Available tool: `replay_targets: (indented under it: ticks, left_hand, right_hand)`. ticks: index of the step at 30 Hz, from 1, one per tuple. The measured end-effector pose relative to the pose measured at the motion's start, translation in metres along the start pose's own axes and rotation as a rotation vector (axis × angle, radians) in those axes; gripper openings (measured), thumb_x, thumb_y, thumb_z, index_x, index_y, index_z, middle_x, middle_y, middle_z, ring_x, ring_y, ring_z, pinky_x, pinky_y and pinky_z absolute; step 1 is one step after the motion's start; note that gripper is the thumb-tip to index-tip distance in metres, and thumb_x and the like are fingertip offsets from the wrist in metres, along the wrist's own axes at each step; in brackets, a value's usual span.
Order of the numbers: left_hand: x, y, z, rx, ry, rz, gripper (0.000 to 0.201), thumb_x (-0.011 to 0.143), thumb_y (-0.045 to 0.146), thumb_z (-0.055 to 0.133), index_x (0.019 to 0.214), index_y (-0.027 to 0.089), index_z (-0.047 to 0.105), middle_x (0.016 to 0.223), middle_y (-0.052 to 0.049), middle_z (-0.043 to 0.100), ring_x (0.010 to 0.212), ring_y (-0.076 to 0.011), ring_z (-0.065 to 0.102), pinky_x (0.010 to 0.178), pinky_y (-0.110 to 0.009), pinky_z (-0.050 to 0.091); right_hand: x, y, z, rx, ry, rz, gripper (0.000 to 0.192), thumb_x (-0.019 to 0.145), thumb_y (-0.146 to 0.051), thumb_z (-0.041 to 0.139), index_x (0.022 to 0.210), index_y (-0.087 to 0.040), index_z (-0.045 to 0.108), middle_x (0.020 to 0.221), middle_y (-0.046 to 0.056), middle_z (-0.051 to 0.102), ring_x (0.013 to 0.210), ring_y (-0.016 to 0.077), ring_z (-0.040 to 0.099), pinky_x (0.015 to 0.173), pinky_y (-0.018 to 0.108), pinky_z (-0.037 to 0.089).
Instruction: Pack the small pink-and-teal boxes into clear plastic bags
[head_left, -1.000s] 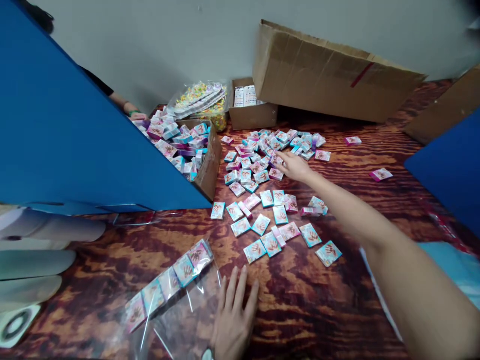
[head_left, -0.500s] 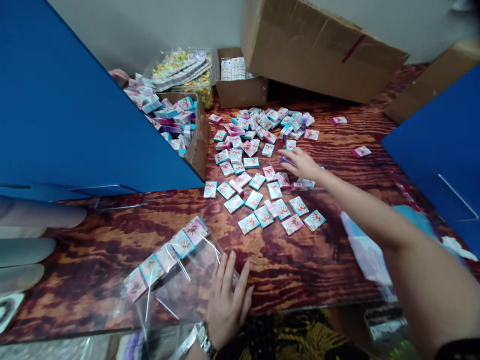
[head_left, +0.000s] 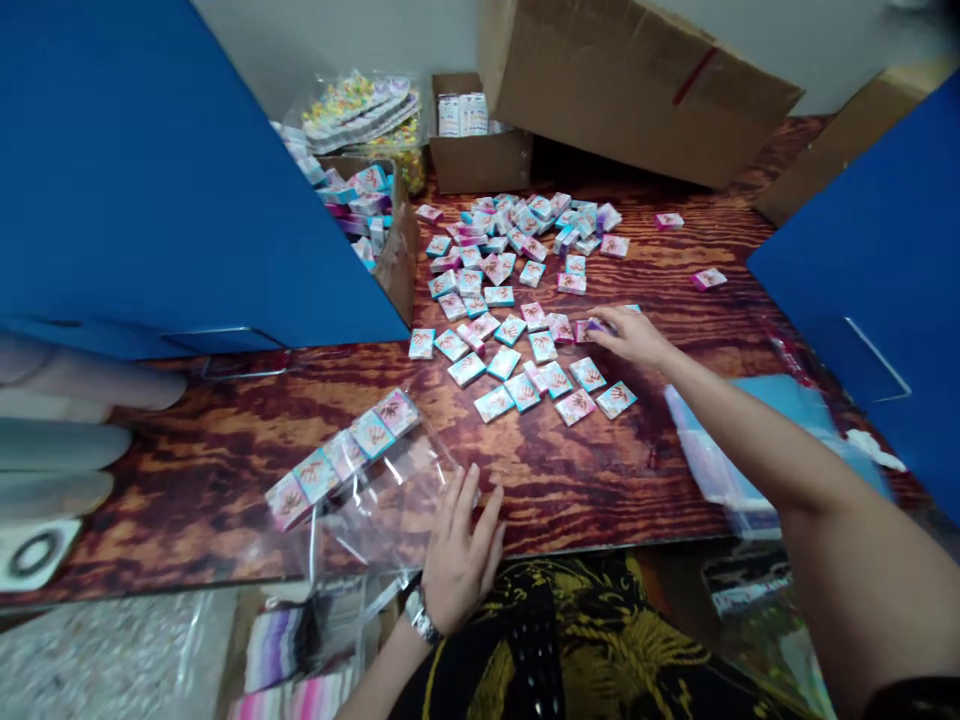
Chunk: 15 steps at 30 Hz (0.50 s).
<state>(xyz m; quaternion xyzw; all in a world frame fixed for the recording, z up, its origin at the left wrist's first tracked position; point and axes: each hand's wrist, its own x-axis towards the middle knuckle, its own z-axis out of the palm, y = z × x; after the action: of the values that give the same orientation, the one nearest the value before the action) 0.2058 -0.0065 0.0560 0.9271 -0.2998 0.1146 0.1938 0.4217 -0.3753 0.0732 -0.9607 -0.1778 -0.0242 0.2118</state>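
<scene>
A blue divider panel [head_left: 150, 170] fills the upper left; two cardboard boxes [head_left: 630, 80] stand behind dozens of small packets [head_left: 510, 290] mid-frame. Right hand [head_left: 637, 338], fingers together, touches them. Left hand [head_left: 461, 550], fingers spread, presses one clear bag [head_left: 375, 480] holding five packets, lower centre.

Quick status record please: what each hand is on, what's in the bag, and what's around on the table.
left hand: flat on the clear bag at the table's near edge
bag contents: a row of small boxes
right hand: reaching over the loose small boxes, fingertips on one; grip unclear
behind: cardboard boxes
sides: blue dividers
</scene>
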Motion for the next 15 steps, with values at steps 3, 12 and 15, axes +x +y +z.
replay_targets:
  ticks: [3,12,15]
  left_hand:
    - [-0.009,0.005,-0.002,0.006,0.013,-0.001,0.053,0.084,0.014,0.058,0.135,0.014,0.045,0.152,-0.022,0.025,0.141,-0.038,0.023,0.104,-0.056,0.04]
    - [-0.025,0.01,-0.003,-0.011,0.025,0.009,0.047,0.085,0.016,0.053,0.131,0.011,0.047,0.149,-0.024,0.03,0.142,-0.0367,0.021,0.104,-0.058,0.038]
    - [-0.03,0.014,-0.006,-0.001,0.023,-0.007,0.044,0.086,0.017,0.052,0.13,0.012,0.049,0.147,-0.024,0.034,0.142,-0.0363,0.021,0.104,-0.057,0.039]
  right_hand:
    - [-0.006,-0.007,0.014,-0.091,0.049,-0.008,0.044,0.09,-0.043,0.046,0.125,-0.018,0.058,0.114,0.012,0.064,0.105,0.0285,0.058,0.09,0.041,0.045]
    - [-0.038,-0.013,0.055,-0.307,-0.106,0.091,0.051,0.087,-0.052,0.045,0.126,-0.022,0.057,0.106,0.012,0.063,0.091,0.0288,0.062,0.075,0.038,0.049]
    - [-0.037,-0.003,0.059,-0.315,-0.138,0.075,0.052,0.087,-0.052,0.044,0.125,-0.02,0.057,0.104,0.014,0.065,0.091,0.0304,0.062,0.075,0.04,0.049]
